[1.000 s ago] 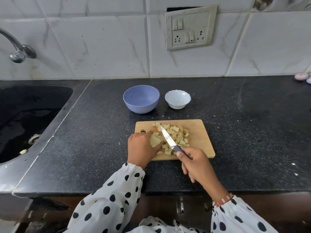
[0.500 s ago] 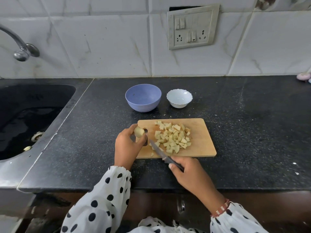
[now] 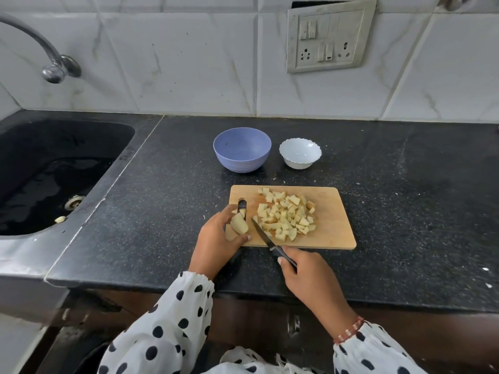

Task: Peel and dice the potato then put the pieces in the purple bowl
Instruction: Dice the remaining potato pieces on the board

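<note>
The fingers of the left hand (image 3: 216, 242) curl around an uncut potato chunk (image 3: 238, 224), thumb below and fingertips above, holding it over the left end of the cutting board (image 3: 332, 233), just in front of the board's dark handle slot (image 3: 242, 205); a second pale piece shows low in the same palm. The right hand (image 3: 305, 273) grips the dark handle of a knife (image 3: 266, 238), fingers wrapped round it, and the narrow blade slants up and to the left so that its tip lies on the board between the held chunk and the pile of diced potato (image 3: 286, 218). That pile sits in a loose heap across the middle of the wooden board, with the blade's edge just beside its nearest cubes. The board lies flat on the black speckled counter (image 3: 405, 198). Behind it, near the tiled wall, the purple bowl (image 3: 242, 149) stands upright with no potato visible inside, and a small white bowl (image 3: 300, 153) with a scalloped rim stands just to its right, the two apart. To the left a dark sink (image 3: 54, 171) is set into the counter, with a curved tap (image 3: 48, 60) above it. A switch and socket plate (image 3: 328, 36) hangs on the wall above the bowls. Both wrists emerge from white sleeves with black dots (image 3: 167, 327), and a red bracelet (image 3: 349, 330) circles the right wrist
</note>
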The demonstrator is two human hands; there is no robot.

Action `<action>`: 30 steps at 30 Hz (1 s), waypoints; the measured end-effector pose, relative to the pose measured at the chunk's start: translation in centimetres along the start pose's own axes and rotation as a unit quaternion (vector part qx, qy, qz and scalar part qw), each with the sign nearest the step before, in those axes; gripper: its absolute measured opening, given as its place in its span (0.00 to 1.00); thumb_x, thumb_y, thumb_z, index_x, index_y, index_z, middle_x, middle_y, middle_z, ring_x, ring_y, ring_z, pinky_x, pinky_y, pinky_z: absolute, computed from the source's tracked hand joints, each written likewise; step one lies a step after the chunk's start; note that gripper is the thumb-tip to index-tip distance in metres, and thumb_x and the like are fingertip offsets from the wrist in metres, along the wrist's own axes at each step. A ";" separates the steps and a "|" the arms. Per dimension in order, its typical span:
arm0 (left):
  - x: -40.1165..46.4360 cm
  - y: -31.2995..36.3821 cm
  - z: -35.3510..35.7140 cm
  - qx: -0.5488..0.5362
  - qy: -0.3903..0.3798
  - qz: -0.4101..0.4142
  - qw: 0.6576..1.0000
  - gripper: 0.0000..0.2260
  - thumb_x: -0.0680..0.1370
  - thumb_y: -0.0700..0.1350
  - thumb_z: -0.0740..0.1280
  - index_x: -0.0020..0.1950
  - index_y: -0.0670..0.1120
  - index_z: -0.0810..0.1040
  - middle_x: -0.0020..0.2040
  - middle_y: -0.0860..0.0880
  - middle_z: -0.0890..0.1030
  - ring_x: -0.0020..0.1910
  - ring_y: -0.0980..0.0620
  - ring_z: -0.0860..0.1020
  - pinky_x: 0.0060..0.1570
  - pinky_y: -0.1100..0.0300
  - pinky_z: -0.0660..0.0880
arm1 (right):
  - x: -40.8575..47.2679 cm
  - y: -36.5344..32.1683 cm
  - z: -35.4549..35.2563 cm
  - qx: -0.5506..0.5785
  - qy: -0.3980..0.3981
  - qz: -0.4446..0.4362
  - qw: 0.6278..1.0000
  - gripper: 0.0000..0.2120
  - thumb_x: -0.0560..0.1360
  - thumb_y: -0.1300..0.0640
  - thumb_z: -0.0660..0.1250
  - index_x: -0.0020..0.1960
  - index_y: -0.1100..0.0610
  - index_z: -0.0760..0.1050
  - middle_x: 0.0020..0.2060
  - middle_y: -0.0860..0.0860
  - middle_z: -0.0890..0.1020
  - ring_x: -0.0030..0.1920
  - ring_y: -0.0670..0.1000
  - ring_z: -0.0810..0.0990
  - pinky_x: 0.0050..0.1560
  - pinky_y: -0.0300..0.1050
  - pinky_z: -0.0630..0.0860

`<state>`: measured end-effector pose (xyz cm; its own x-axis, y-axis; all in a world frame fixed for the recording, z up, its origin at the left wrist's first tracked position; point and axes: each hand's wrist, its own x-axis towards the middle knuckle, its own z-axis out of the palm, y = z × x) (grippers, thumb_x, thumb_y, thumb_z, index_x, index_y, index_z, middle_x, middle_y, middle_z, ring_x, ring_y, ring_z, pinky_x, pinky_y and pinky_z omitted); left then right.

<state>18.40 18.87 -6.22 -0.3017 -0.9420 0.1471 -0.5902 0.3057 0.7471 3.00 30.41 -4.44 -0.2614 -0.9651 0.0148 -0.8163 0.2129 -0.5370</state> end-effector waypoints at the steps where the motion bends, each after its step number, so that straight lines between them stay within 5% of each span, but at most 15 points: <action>1: 0.0 -0.1 0.0 -0.001 -0.009 0.000 1.000 0.30 0.67 0.46 0.76 0.66 0.50 0.70 0.53 0.56 0.73 0.53 0.59 0.72 0.53 0.67 0.64 | 0.1 0.1 0.2 0.047 -0.012 0.016 0.999 0.12 0.79 0.52 0.60 0.57 0.52 0.77 0.39 0.49 0.82 0.39 0.47 0.79 0.40 0.45 0.74; 4: -0.2 -0.6 0.3 -0.001 -0.018 0.007 1.000 0.28 0.65 0.46 0.77 0.62 0.50 0.73 0.55 0.54 0.77 0.55 0.56 0.74 0.55 0.63 0.68 | 0.7 0.4 0.4 0.241 -0.063 0.107 0.963 0.10 0.79 0.55 0.61 0.55 0.53 0.79 0.24 0.50 0.74 0.18 0.45 0.68 0.22 0.39 0.66; 9: -0.4 -1.0 0.8 0.004 0.003 0.052 0.999 0.24 0.66 0.46 0.77 0.60 0.46 0.77 0.53 0.51 0.77 0.54 0.53 0.74 0.56 0.64 0.66 | 0.7 -0.2 0.1 0.263 -0.058 0.091 0.959 0.08 0.79 0.56 0.61 0.53 0.49 0.77 0.23 0.51 0.72 0.15 0.44 0.64 0.18 0.37 0.62; 12: -0.4 -1.3 0.9 0.000 0.017 0.060 0.998 0.23 0.68 0.44 0.75 0.61 0.45 0.76 0.51 0.53 0.77 0.53 0.54 0.74 0.55 0.66 0.66 | 0.6 -0.8 0.4 0.220 -0.024 0.056 0.974 0.09 0.78 0.56 0.61 0.54 0.51 0.79 0.25 0.45 0.73 0.21 0.42 0.70 0.25 0.34 0.66; 17: -0.5 -1.6 1.0 -0.025 0.031 0.043 0.998 0.18 0.69 0.42 0.74 0.59 0.46 0.78 0.49 0.55 0.78 0.52 0.55 0.76 0.55 0.62 0.70 | 0.7 -1.2 0.9 0.131 0.008 0.005 0.991 0.16 0.78 0.53 0.61 0.64 0.52 0.75 0.50 0.47 0.82 0.50 0.47 0.79 0.48 0.40 0.75; 20: -0.3 -1.7 1.1 -0.028 0.026 0.041 0.998 0.17 0.70 0.41 0.73 0.59 0.46 0.78 0.50 0.53 0.79 0.53 0.53 0.75 0.56 0.62 0.69 | 0.7 -0.9 1.0 0.073 0.016 -0.007 0.997 0.18 0.78 0.51 0.60 0.67 0.51 0.73 0.52 0.48 0.82 0.50 0.48 0.78 0.43 0.37 0.70; 30: -0.1 -1.8 1.8 -0.009 0.054 0.086 0.995 0.14 0.73 0.40 0.70 0.59 0.43 0.78 0.50 0.50 0.78 0.50 0.55 0.70 0.49 0.72 0.60 | 0.9 -0.9 1.4 0.096 0.012 0.013 0.995 0.17 0.79 0.52 0.59 0.67 0.53 0.72 0.52 0.49 0.82 0.51 0.49 0.79 0.49 0.42 0.75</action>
<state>18.15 18.63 -8.70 -0.3135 -0.8861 0.3414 -0.5239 0.4612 0.7161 4.21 29.18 -5.12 -0.2941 -0.9556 0.0177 -0.6971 0.2018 -0.6880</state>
